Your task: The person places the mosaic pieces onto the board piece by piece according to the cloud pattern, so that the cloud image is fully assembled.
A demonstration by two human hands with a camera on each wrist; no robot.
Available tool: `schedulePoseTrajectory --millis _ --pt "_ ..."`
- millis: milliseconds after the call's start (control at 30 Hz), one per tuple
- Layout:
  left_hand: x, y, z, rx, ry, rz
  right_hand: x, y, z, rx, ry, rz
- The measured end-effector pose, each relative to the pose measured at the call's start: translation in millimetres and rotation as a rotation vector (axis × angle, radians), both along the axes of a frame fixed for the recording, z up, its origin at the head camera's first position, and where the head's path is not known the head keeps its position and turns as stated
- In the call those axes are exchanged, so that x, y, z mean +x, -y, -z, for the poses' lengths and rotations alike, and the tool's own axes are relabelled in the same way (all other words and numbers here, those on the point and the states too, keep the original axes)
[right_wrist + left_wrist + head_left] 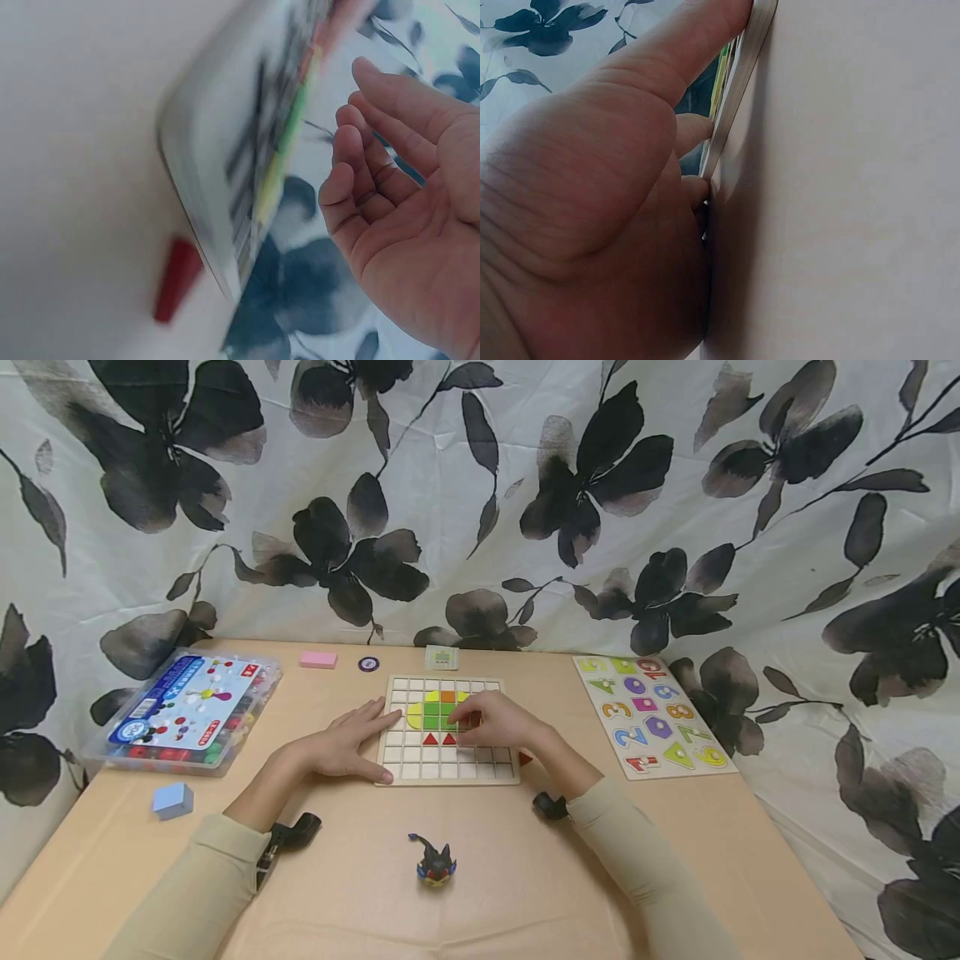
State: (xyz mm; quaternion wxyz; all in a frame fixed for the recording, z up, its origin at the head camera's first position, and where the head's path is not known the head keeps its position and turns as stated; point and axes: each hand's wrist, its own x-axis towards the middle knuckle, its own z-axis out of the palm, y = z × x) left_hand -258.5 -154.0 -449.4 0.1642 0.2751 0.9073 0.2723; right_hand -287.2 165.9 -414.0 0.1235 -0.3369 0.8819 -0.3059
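Note:
A wooden grid board [450, 772] lies flat at mid-table. Green square pieces [432, 717], an orange piece [447, 697] and yellow curved pieces [414, 717] sit together in its upper part, with two red triangles [430, 739] below them. My left hand [341, 743] rests against the board's left edge, fingers spread and thumb at the lower corner. Above the board's right half hovers my right hand [498, 718], fingers loosely bent and holding nothing in the right wrist view. A red piece [178, 279] lies on the table beside the board's right edge, partly behind my right wrist in the head view.
A clear case [183, 710] of colored parts stands at the left, a blue block [172, 801] in front of it. A pink block [318, 660], a round token [368, 664] and a small card [442, 657] line the back. A number board [652, 717] lies right; a black figurine [435, 864] stands in front.

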Motion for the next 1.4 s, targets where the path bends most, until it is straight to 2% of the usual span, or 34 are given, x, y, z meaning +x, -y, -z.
schedulePoseTrajectory --millis 233,500,633,900,1200,1400 --pt "0.5 1 0.4 -0.001 -0.015 0.003 10.6 -44 -18.5 -0.077 0.022 0.108" --pt "0.6 2 2.0 -0.003 -0.004 0.001 10.1 -84 -16.8 -0.106 0.041 0.145" --pt "0.7 1 1.8 -0.007 -0.006 0.001 9.7 -90 -12.3 -0.074 0.095 0.138" --pt "1.5 1 0.8 0.001 -0.005 -0.001 6.9 -98 7.0 0.046 0.222 0.051" --pt "1.8 0 -0.8 0.001 -0.008 0.009 7.2 -97 11.6 0.069 0.238 0.043" --pt "1.7 1 -1.1 -0.002 -0.015 0.014 7.0 -97 12.7 0.038 0.188 0.067"
